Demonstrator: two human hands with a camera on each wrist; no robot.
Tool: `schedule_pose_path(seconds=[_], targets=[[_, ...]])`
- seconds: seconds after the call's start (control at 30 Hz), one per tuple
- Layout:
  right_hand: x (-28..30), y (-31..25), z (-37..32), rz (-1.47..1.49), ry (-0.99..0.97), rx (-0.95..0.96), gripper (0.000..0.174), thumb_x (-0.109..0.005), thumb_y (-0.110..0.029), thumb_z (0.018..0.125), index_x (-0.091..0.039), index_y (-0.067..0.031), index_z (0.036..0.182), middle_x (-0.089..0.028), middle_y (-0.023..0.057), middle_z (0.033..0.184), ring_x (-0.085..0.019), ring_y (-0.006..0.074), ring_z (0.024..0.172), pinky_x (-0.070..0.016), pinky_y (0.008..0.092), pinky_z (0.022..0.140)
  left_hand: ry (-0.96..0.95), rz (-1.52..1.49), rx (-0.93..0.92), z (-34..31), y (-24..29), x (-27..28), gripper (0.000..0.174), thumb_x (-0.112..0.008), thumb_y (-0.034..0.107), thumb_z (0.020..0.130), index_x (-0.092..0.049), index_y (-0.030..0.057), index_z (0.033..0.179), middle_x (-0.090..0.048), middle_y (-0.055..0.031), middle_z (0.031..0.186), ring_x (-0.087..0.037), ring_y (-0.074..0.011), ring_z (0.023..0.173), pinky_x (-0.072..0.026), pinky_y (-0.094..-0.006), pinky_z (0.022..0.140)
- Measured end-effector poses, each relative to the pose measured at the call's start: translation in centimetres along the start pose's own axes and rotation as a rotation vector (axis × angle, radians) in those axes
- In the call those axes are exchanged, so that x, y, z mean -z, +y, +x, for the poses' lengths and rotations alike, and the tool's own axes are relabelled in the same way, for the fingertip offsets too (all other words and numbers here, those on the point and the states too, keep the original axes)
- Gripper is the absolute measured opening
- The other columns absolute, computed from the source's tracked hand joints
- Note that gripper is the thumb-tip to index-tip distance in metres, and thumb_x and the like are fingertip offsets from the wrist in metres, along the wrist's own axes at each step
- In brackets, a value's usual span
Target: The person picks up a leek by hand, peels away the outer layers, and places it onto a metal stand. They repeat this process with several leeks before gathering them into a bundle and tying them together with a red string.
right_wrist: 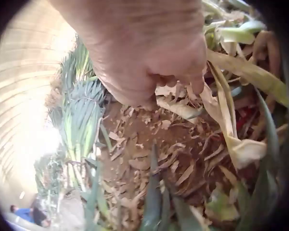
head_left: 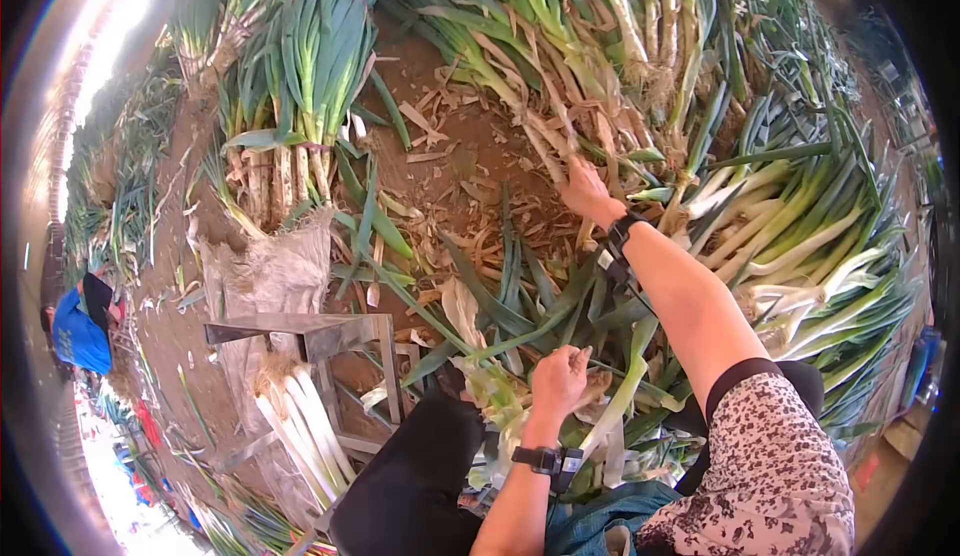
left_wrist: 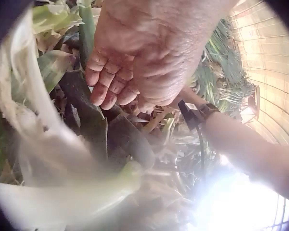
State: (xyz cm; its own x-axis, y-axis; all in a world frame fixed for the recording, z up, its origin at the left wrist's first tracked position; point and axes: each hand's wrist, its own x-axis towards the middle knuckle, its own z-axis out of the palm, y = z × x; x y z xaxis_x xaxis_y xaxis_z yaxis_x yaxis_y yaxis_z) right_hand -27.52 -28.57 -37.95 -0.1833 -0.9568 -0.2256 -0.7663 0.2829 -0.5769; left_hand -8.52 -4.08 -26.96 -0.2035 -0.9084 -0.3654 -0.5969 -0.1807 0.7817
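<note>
In the head view my right hand [head_left: 590, 194] reaches out to the base of a heap of long green onions [head_left: 540, 106], fingertips right at the pale, dry-skinned stalk ends. In the right wrist view its thumb and bent fingers stand apart, close over dry leaf strips [right_wrist: 226, 120], with nothing visible between them. My left hand [head_left: 560, 381] hangs low in front of my body, above peeled leaves [head_left: 500, 391]. In the left wrist view its fingers [left_wrist: 108, 86] are loosely curled and hold nothing. A pale leaf stalk [left_wrist: 67, 197] lies blurred in front.
Cleaned onions with white stems [head_left: 790, 246] are heaped at the right. Tied bundles [head_left: 300, 86] stand on the soil at the left. A metal stand [head_left: 320, 331] is beside my knee, with white stalks [head_left: 305, 426] near it. Dry scraps litter the soil [head_left: 450, 161]. Someone in blue [head_left: 82, 326] is at far left.
</note>
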Motion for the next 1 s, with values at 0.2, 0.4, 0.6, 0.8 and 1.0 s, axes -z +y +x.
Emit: schedule_pose_path(seconds=[0.2, 0.4, 0.6, 0.8, 1.0], targets=[[-0.3, -2.4, 1.7, -0.191, -0.046, -0.259, 0.06, -0.065, -0.024, 0.083, -0.038, 0.0057, 0.128, -0.048, 0.0293, 0.127, -0.057, 0.0426, 0.104, -0.0471, 0.0489, 0.088, -0.004, -0.181, 0.098, 2.6, 0.2, 0.7, 0.026, -0.063, 0.027, 0.088, -0.062, 0.0015, 0.081, -0.063, -0.0172, 0.068, -0.061, -0.0337, 0.062, -0.0465, -0.0387, 0.055], [0.5, 0.4, 3.1, 0.006, -0.339, -0.356, 0.037, -0.054, -0.022, 0.087, -0.054, 0.007, 0.11, -0.059, 0.0252, 0.113, -0.059, 0.0392, 0.102, -0.0484, 0.0456, 0.084, 0.036, -0.246, 0.088, 3.4, 1.0, 0.8, 0.027, -0.062, 0.023, 0.089, -0.063, -0.0036, 0.088, -0.063, -0.0095, 0.066, -0.056, -0.0128, 0.057, -0.0458, -0.0265, 0.057], [0.0, -1.7, -2.4, -0.155, -0.055, -0.266, 0.065, -0.073, -0.035, 0.075, -0.042, 0.0046, 0.118, -0.053, 0.0236, 0.115, -0.058, 0.0386, 0.102, -0.0501, 0.0438, 0.083, 0.001, -0.225, 0.076, 3.0, 0.9, 0.0, 0.024, -0.061, 0.02, 0.088, -0.065, -0.0032, 0.091, -0.068, -0.0172, 0.079, -0.066, -0.0249, 0.072, -0.0507, -0.0324, 0.065], [1.5, 1.2, -3.1, -0.18, 0.328, -0.095, 0.081, -0.077, -0.031, 0.07, -0.034, 0.0019, 0.129, -0.042, 0.0209, 0.122, -0.042, 0.0376, 0.117, -0.0441, 0.046, 0.092, -0.041, -0.169, 0.116, 3.5, -2.4, -1.0, 0.023, -0.06, 0.017, 0.088, -0.065, -0.0054, 0.09, -0.068, -0.0118, 0.074, -0.065, -0.0147, 0.068, -0.0505, -0.0276, 0.065], [9.7, 8.2, 0.0, -0.156, 0.14, -0.305, 0.101, -0.079, -0.046, 0.061, -0.031, 0.0045, 0.133, -0.043, 0.0246, 0.13, -0.041, 0.0368, 0.124, -0.0381, 0.042, 0.101, 0.176, -0.587, 0.172, 10.9, -0.8, -0.7, 0.025, -0.059, 0.022, 0.091, -0.064, -0.0035, 0.09, -0.064, -0.0052, 0.073, -0.059, -0.0115, 0.063, -0.0479, -0.0263, 0.06]])
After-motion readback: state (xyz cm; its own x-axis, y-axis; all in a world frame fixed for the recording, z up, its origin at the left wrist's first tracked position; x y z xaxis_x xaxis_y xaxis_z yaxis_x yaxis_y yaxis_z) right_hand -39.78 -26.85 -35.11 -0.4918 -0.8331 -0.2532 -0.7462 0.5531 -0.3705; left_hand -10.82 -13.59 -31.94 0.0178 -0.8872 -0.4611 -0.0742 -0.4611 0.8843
